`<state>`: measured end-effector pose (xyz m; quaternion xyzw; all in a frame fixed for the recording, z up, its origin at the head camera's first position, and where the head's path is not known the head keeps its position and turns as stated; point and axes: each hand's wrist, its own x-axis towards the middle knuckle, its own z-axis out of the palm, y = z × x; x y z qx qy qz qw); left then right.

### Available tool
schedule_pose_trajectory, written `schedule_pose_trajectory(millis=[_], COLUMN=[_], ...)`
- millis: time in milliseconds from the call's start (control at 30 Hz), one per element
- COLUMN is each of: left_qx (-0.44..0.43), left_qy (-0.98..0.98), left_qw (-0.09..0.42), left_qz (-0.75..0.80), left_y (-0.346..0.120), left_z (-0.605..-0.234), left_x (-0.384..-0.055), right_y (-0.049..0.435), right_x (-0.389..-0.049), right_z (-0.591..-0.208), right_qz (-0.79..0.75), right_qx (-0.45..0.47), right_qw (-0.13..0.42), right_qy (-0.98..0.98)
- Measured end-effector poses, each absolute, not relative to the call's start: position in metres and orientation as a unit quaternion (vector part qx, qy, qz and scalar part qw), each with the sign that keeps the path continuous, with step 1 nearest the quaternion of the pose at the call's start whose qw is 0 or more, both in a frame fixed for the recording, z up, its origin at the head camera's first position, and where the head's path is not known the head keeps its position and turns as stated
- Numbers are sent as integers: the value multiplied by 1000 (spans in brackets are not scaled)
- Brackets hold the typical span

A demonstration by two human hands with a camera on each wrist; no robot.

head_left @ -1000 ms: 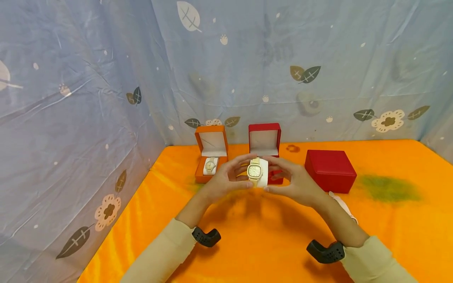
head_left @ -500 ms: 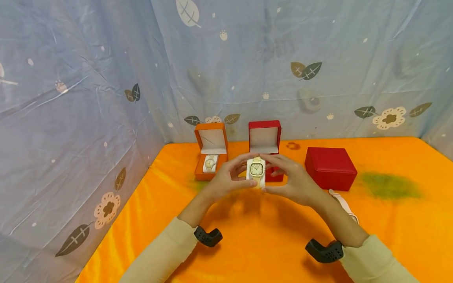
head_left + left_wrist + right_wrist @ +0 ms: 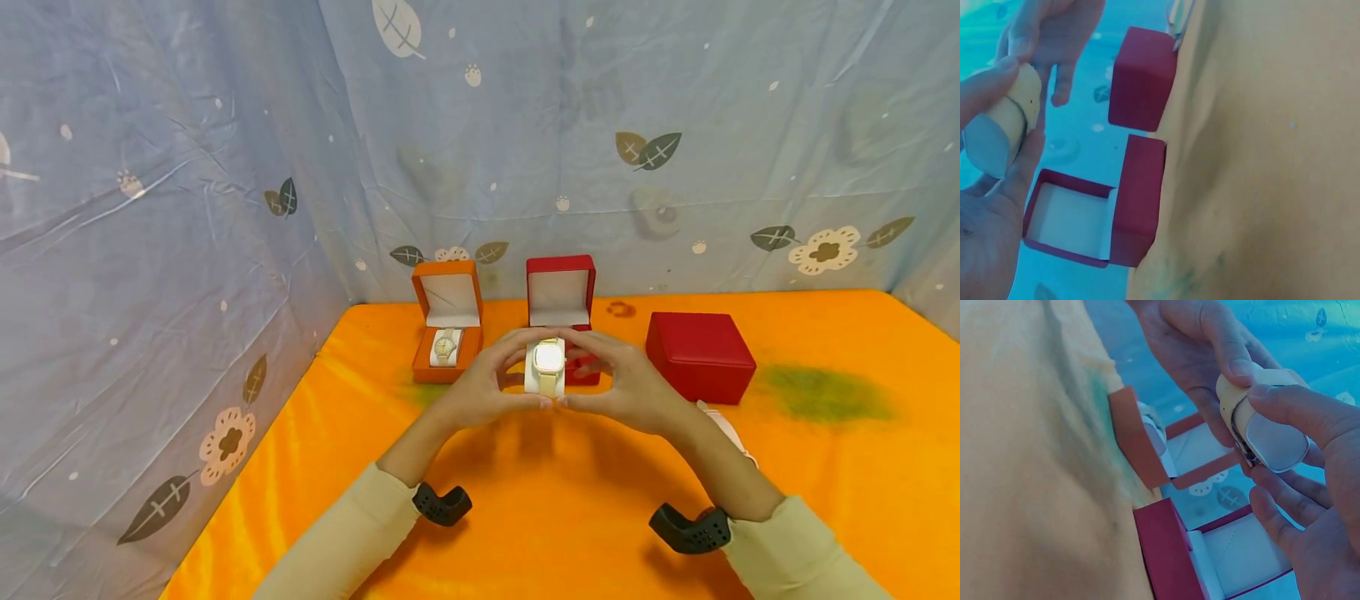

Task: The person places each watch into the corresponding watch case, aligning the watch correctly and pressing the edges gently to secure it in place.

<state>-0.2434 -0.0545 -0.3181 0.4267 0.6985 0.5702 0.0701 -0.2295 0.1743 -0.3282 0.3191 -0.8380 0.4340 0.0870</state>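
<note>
A cream-strapped wristwatch, fastened round a white cushion, is held in the air before the red open box. Its square face glares white in the head view. My left hand grips it from the left, thumb below and fingers above. From the right, my right hand pinches it the same way; the two thumb tips nearly meet. Both wrist views show thumbs on the strap and the cushion's flat end. Some fingers are hidden behind the cushion.
An open orange box with another watch on a cushion stands at the back left. Beside it is an open red box, partly hidden by my hands. A closed red box stands right, with a pale pink strap near my right forearm.
The watch and cushion have turned so the face swings from leftward to frontal, then catches the light. My left thumb has slid right along the lower edge. The boxes have stayed put.
</note>
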Motion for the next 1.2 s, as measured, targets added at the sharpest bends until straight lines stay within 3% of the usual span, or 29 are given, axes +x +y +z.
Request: schedule_pose_trajectory(millis=[367, 633, 1067, 1200], left_qx=[379, 368, 319, 315], left_qy=[752, 823, 840, 858], left_qw=[56, 31, 90, 83], left_qz=[537, 432, 429, 397], left_y=[-55, -45, -29, -28], left_z=[-333, -316, -332, -336], left_x=[-273, -314, -345, -348], right_y=[190, 194, 195, 194], right_x=[-243, -277, -311, -316], right_z=[-332, -318, -327, -329], right_qz=[410, 432, 392, 364], right_qx=[286, 247, 232, 226], right_qw=[78, -6, -58, -60], right_qy=[-863, -867, -888, -902])
